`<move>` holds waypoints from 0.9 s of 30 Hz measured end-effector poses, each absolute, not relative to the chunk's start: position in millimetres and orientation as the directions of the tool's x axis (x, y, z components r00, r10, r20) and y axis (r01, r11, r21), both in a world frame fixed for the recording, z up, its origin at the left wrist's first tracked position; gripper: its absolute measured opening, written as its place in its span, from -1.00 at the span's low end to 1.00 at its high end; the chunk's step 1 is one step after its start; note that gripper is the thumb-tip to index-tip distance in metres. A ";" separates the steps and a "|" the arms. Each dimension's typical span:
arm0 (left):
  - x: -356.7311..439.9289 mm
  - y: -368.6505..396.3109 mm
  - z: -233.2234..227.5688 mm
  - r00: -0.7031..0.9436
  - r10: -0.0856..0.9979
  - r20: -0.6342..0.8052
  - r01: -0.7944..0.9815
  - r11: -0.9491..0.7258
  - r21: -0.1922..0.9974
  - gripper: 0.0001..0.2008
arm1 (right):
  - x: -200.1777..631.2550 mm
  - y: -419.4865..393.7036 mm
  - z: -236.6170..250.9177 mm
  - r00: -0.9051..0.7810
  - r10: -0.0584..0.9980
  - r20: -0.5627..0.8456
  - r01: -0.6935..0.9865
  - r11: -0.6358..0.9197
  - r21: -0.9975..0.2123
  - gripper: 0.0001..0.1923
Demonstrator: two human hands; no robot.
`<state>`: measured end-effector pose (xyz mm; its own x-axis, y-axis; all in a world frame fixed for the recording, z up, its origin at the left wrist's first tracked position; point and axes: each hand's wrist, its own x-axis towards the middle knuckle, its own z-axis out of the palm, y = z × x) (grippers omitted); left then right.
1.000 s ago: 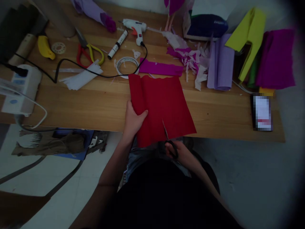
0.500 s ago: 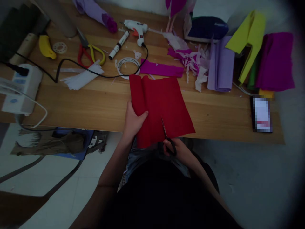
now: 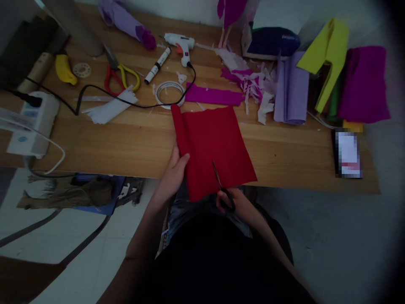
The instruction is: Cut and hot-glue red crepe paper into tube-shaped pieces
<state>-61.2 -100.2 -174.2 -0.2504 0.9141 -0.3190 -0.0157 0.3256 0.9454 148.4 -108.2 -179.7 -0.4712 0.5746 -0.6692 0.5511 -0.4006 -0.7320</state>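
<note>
A: Well, the biggest thing here is the long wooden worktop (image 3: 126, 143), running from left to right, cluttered along its far edge.

B: And the main piece on it?

A: A red sheet of crepe paper (image 3: 215, 143), lying flat near the front edge of the worktop, its lower end hanging off the edge toward the person. Its left side is folded or rolled over.

B: What else sits back there?

A: At the far right, a folded purple sheet (image 3: 363, 84) beside a yellow-green folded sheet (image 3: 329, 50), then a lilac paper roll (image 3: 291, 90). At the far left, a white power strip (image 3: 34, 122). Just behind the red sheet, a strip of magenta paper (image 3: 213, 95) and a ring of white tape (image 3: 170, 93), both near it. Farther back, a white glue gun (image 3: 180, 44) with its black cord, red and yellow pliers (image 3: 122, 78), and a white marker pen (image 3: 157, 65).

B: And the hands?

A: The left hand (image 3: 175, 171) rests on the left edge of the red sheet, thumb on top and fingers under it, so its grip pinches the paper. The right hand (image 3: 240, 204) is below the worktop edge, its grip closed around the black handles of small scissors (image 3: 221, 185).

B: Where are the blades?

A: They point up into the sheet's lower edge, lying over the red paper; whether they are parted, I cannot tell.
</note>
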 end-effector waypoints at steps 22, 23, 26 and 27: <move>-26.8 -116.9 -189.3 -0.341 0.904 -0.257 0.202 0.338 0.919 -0.60 | 144.1 -120.3 -186.6 -0.526 0.525 -0.669 0.445 -0.500 -0.743 -0.38; -25.3 -117.4 -190.5 -0.348 0.901 -0.259 0.167 0.332 0.929 -0.61 | 145.4 -120.6 -187.3 -0.523 0.528 -0.669 0.444 -0.502 -0.742 -0.38; -21.5 -115.4 -196.3 -0.389 0.875 -0.289 0.064 0.339 0.939 -0.68 | 149.7 -120.9 -189.5 -0.514 0.529 -0.675 0.452 -0.502 -0.738 -0.40; -20.8 -114.1 -198.1 -0.396 0.864 -0.312 0.026 0.351 0.936 -0.70 | 150.9 -120.6 -189.8 -0.515 0.529 -0.675 0.457 -0.497 -0.738 -0.40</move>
